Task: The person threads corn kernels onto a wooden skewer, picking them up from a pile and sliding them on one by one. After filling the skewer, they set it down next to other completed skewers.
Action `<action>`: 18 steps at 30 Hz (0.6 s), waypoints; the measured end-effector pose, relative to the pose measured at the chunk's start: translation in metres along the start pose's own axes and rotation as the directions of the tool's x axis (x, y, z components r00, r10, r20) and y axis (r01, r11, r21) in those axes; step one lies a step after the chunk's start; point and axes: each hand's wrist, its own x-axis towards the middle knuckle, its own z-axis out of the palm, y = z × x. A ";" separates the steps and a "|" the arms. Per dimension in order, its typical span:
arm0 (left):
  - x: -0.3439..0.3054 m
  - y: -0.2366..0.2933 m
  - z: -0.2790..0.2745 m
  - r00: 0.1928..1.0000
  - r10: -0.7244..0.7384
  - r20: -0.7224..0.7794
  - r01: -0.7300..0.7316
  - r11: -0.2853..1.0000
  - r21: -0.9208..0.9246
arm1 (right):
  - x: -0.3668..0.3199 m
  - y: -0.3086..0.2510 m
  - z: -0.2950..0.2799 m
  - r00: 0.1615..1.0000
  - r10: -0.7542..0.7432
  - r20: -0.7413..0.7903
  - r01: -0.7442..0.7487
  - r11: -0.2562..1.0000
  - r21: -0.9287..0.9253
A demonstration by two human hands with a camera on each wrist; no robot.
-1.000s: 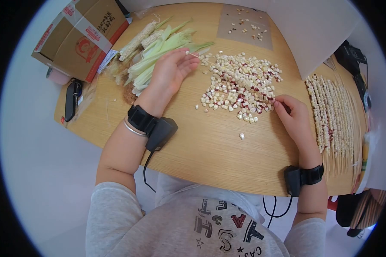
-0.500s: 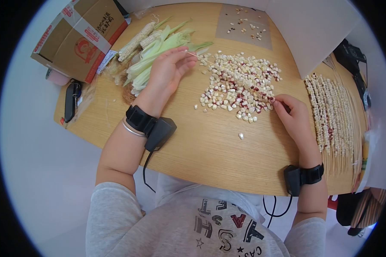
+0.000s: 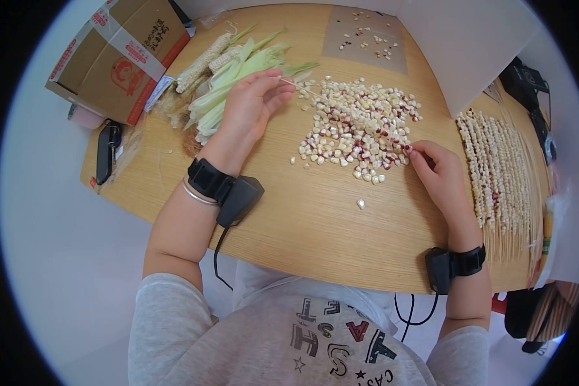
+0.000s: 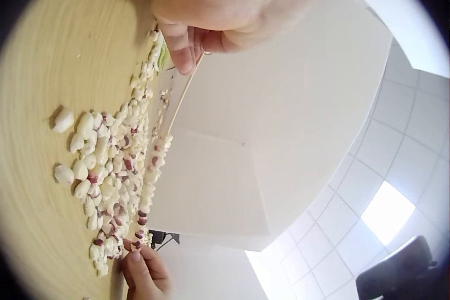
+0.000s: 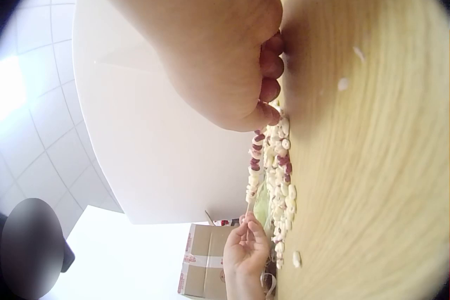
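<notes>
A thin stick (image 4: 185,96) threaded with white and dark red kernels (image 4: 149,180) spans between the two hands, above a pile of loose kernels (image 3: 347,138). The left hand (image 3: 254,106) pinches the stick's bare end between thumb and fingertips; in the left wrist view that hand (image 4: 225,4) is at the top. At the other end, the right hand (image 3: 441,177) pinches at the dark red end kernels with thumb and forefinger. The right wrist view shows the right hand (image 5: 211,47) large, its fingertips partly hiding the kernel there.
Husks (image 3: 206,106) and cobs (image 3: 202,64) lie at the left behind the left hand, beside a cardboard box (image 3: 125,58). Several finished kernel sticks (image 3: 498,174) lie in a row at the right. A grey mat (image 3: 365,42) with scattered kernels is at the back.
</notes>
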 end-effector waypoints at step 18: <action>0.009 -0.005 -0.008 0.977 -0.208 0.036 0.209 0.922 -0.325 | 0.001 0.004 0.002 1.000 -0.028 0.001 0.028 0.999 0.045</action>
